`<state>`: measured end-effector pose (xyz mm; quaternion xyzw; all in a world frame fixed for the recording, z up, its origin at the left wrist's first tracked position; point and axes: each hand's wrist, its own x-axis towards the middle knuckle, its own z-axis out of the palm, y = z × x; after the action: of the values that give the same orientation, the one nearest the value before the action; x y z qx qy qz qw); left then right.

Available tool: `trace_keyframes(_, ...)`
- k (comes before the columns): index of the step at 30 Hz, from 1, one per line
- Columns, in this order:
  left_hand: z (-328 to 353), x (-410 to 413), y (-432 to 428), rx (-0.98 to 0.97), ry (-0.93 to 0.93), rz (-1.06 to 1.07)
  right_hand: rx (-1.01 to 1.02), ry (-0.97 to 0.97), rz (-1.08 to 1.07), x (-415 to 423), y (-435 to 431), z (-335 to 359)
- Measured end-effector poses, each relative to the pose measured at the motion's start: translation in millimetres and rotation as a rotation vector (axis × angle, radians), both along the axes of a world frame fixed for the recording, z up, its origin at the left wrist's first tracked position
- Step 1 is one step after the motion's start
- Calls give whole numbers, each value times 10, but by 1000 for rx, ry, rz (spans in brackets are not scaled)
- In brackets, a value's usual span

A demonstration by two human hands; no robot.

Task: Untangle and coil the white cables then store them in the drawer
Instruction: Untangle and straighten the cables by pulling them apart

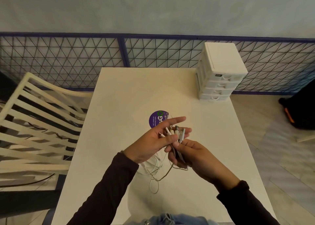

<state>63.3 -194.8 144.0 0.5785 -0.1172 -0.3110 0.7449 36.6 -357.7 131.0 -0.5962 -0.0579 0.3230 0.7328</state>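
Note:
Several white cables (155,172) hang in loops below my hands above the white table (119,105). Their plug ends (179,132) are bunched together between my hands. My left hand (150,141) pinches some plug ends with the thumb while its index finger points outward. My right hand (189,153) grips the bundled cords just under the plugs. A white drawer unit (219,71) with several shut drawers stands at the table's far right corner.
A round purple sticker (157,118) lies on the table just beyond my hands. A cream slatted chair (34,122) stands to the left. A wire mesh fence (85,57) runs behind the table. A dark bag (301,110) sits on the floor at right.

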Motion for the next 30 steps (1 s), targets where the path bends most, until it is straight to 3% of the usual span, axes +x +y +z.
trace_keyframes(5,77,-6,15,93,-77,-11,-154,-75,18,-6,-17,32)
trace_keyframes(10,73,-36,35,124,-86,-14,21,27,-1,-16,3,64)
trace_keyframes(15,89,-87,-14,-5,-10,-4,135,115,25,7,-4,103)
trace_keyframes(22,102,-98,-84,14,-66,47,125,137,75,39,-36,93)
trace_keyframes(30,98,-57,-133,52,-10,54,73,116,140,51,-68,98)
